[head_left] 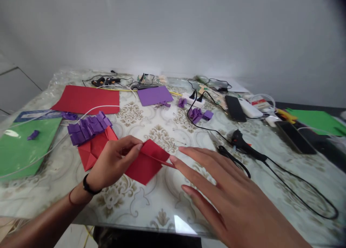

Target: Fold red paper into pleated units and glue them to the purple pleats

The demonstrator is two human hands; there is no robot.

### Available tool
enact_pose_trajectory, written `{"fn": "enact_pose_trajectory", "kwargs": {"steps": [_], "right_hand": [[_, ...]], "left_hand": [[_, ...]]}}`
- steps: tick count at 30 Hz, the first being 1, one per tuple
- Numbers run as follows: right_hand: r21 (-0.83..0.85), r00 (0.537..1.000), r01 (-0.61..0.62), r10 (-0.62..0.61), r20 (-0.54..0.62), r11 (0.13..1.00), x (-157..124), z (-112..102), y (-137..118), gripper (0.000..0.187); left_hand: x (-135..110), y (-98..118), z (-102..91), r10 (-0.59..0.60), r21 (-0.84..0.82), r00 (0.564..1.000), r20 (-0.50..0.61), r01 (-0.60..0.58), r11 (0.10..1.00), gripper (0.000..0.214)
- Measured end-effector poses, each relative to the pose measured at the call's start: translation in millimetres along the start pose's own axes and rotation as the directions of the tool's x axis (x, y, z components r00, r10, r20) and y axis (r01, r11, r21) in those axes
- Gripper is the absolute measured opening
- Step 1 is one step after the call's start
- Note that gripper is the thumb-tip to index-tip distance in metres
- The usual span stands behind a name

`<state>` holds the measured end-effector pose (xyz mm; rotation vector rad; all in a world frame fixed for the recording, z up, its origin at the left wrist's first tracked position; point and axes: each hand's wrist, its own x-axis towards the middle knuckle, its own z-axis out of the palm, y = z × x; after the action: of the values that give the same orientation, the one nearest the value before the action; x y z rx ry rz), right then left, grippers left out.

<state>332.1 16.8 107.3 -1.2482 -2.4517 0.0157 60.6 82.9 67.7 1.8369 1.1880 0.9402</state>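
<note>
Between thumb and fingers, my left hand (113, 158) pinches a folded piece of red paper (147, 168) by its upper left edge, above the table. The paper has a crease with one flap raised. My right hand (216, 183) is open with fingers spread, and one fingertip is at the paper's right corner, seemingly touching it. Behind my left hand lies a folded red paper piece (90, 150), creased in a star pattern. A row of folded purple paper pieces (89, 128) lies along its upper side.
A black glue gun (247, 147) with a looping cord and scissors (229, 156) lie to the right. Red sheet (89, 98), purple sheet (155, 95) and green pack (29, 143) lie around. Phones (235, 108) and a power strip (193, 100) stand farther back.
</note>
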Motion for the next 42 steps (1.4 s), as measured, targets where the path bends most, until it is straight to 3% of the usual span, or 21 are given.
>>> {"fn": "enact_pose_trajectory", "kwargs": {"steps": [2, 4, 6, 8, 10, 11, 15, 18, 22, 23, 25, 27, 29, 32, 35, 42], "right_hand": [[0.097, 0.994, -0.063, 0.071, -0.079, 0.993, 4, -1, 2, 0.060], [0.249, 0.974, -0.186, 0.211, -0.080, 0.951, 13, 9, 14, 0.060], [0.440, 0.930, -0.341, 0.365, 0.032, 0.831, 25, 26, 31, 0.063], [0.630, 0.879, -0.446, 0.444, 0.174, 0.636, 36, 45, 46, 0.063], [0.735, 0.855, -0.476, 0.448, 0.260, 0.482, 44, 62, 55, 0.059], [0.755, 0.853, -0.481, 0.438, 0.285, 0.445, 46, 68, 57, 0.056], [0.743, 0.844, -0.514, 0.404, 0.351, 0.429, 48, 84, 55, 0.037], [0.761, 0.820, -0.546, 0.411, 0.398, 0.351, 46, 93, 52, 0.030], [0.810, 0.789, -0.543, 0.465, 0.401, 0.223, 40, 106, 54, 0.043], [0.810, 0.789, -0.530, 0.496, 0.363, 0.251, 39, 108, 54, 0.052], [0.771, 0.824, -0.466, 0.530, 0.200, 0.434, 38, 111, 54, 0.068], [0.670, 0.895, -0.355, 0.445, 0.042, 0.652, 37, 111, 51, 0.069], [0.603, 0.957, -0.244, 0.287, 0.026, 0.760, 37, 109, 48, 0.055], [0.619, 0.984, -0.178, 0.147, 0.101, 0.765, 36, 104, 45, 0.031], [0.655, 0.975, -0.219, 0.131, 0.181, 0.723, 36, 99, 47, 0.016], [0.744, 0.940, -0.316, 0.090, 0.328, 0.589, 36, 92, 55, 0.010]], "left_hand": [[9, 1, 0.9, -0.107, -0.155, 0.994, 0.001, 0.106, 0.982, 0.035], [15, -6, 6.2, -0.163, -0.241, 0.987, 0.015, 0.161, 0.957, 0.038], [19, -17, 13.1, -0.201, -0.286, 0.979, 0.035, 0.202, 0.937, 0.039], [21, -28, 19.0, -0.238, -0.318, 0.970, 0.049, 0.241, 0.917, 0.041], [22, -36, 22.6, -0.265, -0.346, 0.963, 0.053, 0.267, 0.899, 0.042], [22, -39, 23.5, -0.267, -0.356, 0.962, 0.063, 0.272, 0.894, 0.043], [22, -44, 23.0, -0.230, -0.306, 0.963, 0.141, 0.263, 0.915, 0.043], [21, -47, 22.2, -0.219, -0.245, 0.963, 0.156, 0.253, 0.936, 0.040], [19, -55, 22.6, -0.217, -0.355, 0.943, 0.253, 0.299, 0.886, 0.046], [19, -57, 22.4, -0.209, -0.378, 0.941, 0.268, 0.302, 0.875, 0.050], [20, -59, 21.1, -0.183, -0.368, 0.943, 0.277, 0.280, 0.886, 0.047], [20, -61, 19.1, -0.150, -0.291, 0.938, 0.314, 0.245, 0.925, 0.040], [20, -61, 17.2, -0.123, -0.219, 0.921, 0.370, 0.215, 0.952, 0.034], [20, -61, 15.1, -0.097, -0.217, 0.896, 0.433, 0.209, 0.954, 0.030], [21, -60, 12.9, -0.068, -0.268, 0.883, 0.465, 0.213, 0.940, 0.024], [21, -56, 7.6, 0.007, -0.293, 0.838, 0.545, 0.183, 0.939, 0.022]]}}
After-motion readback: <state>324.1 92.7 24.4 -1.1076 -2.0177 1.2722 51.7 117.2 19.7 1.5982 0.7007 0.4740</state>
